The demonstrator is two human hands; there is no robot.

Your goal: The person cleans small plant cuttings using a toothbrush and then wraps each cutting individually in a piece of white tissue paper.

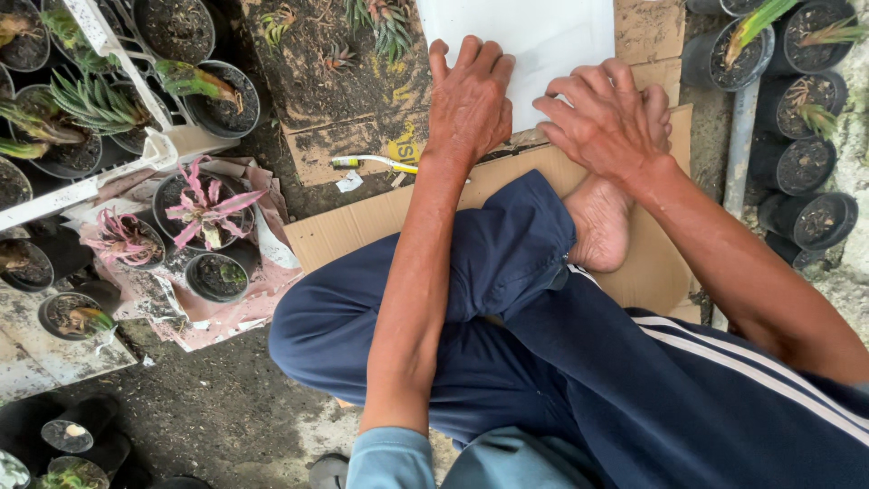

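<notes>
- left hand (pixel 469 101) flat, fingers spread, pressing white sheet (pixel 525 41)
- right hand (pixel 605 119) open, palm down on sheet's lower edge, gripping nothing
- sheet lies on cardboard (pixel 362 231), floor
- pink potted plant (pixel 206 206) left

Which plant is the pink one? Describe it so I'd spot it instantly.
Start at the left hand pressing on the white sheet, then look left past the brown cardboard. There a black pot holds the pink star-shaped plant. Its neighbour is smaller and duller pink; most others are green.
</notes>
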